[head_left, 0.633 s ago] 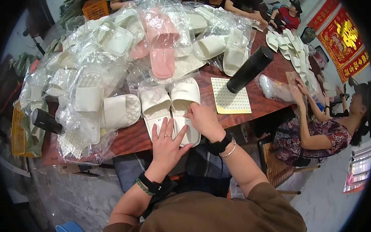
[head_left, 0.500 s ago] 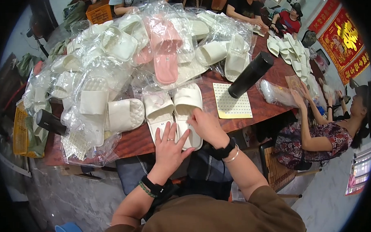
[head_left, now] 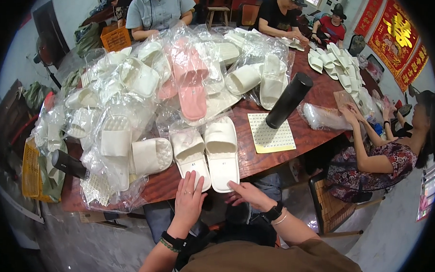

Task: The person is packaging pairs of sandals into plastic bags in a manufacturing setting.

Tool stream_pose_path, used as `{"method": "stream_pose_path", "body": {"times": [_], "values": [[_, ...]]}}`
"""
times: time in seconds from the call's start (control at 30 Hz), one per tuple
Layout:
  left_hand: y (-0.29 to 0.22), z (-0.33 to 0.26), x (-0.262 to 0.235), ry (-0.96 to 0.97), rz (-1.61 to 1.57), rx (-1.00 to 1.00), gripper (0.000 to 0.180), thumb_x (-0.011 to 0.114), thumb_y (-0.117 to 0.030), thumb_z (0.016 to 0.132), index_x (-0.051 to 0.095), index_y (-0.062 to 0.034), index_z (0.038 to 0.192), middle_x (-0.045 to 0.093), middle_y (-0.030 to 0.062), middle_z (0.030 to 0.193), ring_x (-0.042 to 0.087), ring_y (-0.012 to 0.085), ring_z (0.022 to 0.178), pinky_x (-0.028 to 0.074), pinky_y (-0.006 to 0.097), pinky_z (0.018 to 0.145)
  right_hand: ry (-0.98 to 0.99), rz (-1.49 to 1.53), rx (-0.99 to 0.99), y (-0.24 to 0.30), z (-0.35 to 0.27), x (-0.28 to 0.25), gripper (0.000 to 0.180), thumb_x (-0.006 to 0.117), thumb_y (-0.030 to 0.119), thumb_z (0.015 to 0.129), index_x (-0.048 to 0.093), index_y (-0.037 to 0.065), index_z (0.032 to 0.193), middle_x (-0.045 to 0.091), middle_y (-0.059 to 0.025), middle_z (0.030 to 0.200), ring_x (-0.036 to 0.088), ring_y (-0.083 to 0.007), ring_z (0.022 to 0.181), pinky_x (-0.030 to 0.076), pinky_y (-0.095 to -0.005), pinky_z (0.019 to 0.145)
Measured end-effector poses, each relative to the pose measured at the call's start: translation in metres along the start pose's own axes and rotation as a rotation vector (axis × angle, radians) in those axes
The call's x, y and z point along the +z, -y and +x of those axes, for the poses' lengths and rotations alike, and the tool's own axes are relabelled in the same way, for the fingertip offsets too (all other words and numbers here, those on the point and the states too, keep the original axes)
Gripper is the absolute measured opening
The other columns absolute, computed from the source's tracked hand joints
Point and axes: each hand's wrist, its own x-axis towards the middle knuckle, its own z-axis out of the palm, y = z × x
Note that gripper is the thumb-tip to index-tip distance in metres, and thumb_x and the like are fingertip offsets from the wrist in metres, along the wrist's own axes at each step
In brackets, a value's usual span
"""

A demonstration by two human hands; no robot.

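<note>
Two white slippers lie side by side at the table's front edge, toes away from me, each with a small dark printed size mark on its insole. My left hand rests with fingers stretched out over the heel of the left slipper. At the heel of the right slipper, my right hand has its thumb on the edge and its fingers curled below, holding it. A sheet of small printed stickers lies to the right, with a black cylindrical bottle standing by its upper edge.
Bagged white slippers and a pink pair heap across the table. Another black bottle stands at left. More white slippers and a plastic bundle lie right. Several people sit around; a chair stands right.
My right hand has moved from inside the right slipper back to its heel. My left hand has slid toward the left slipper's heel, uncovering the right insole. The view has tilted up.
</note>
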Motion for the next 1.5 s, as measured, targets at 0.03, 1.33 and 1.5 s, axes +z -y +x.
{"method": "stream_pose_path", "body": {"times": [0.03, 1.33, 1.5], "values": [[0.003, 0.002, 0.000, 0.014, 0.044, 0.030, 0.058, 0.072, -0.011, 0.086, 0.055, -0.0043, 0.140, 0.043, 0.0211, 0.153, 0.040, 0.0415, 0.143, 0.035, 0.053, 0.115, 0.004, -0.002, -0.014, 0.000, 0.001, 0.005, 0.054, 0.058, 0.050, 0.101, 0.063, 0.002, 0.125, 0.073, -0.0142, 0.112, 0.072, -0.0247, 0.098, 0.058, -0.0350, 0.080], [-0.021, -0.003, -0.035, -0.154, -0.206, 0.437, 0.022, 0.073, -0.010, 0.084, 0.075, -0.0036, 0.105, 0.070, 0.0160, 0.116, 0.071, 0.0338, 0.105, 0.059, 0.042, 0.090, 0.099, 0.400, -0.175, -0.030, -0.048, -0.011, 0.050, 0.071, 0.024, 0.097, 0.054, 0.005, 0.140, 0.066, -0.0061, 0.128, 0.066, -0.0170, 0.111, 0.059, -0.0348, 0.084], [0.000, -0.001, -0.048, -0.255, -0.082, 0.289, 0.020, 0.062, -0.009, 0.092, 0.074, 0.0017, 0.105, 0.065, 0.0224, 0.129, 0.063, 0.0426, 0.119, 0.053, 0.048, 0.098, 0.030, 0.062, -0.285, -0.032, -0.113, -0.052, 0.060, 0.074, 0.020, 0.094, 0.050, 0.000, 0.145, 0.063, -0.0094, 0.134, 0.059, -0.0175, 0.119, 0.050, -0.0326, 0.101]]}}
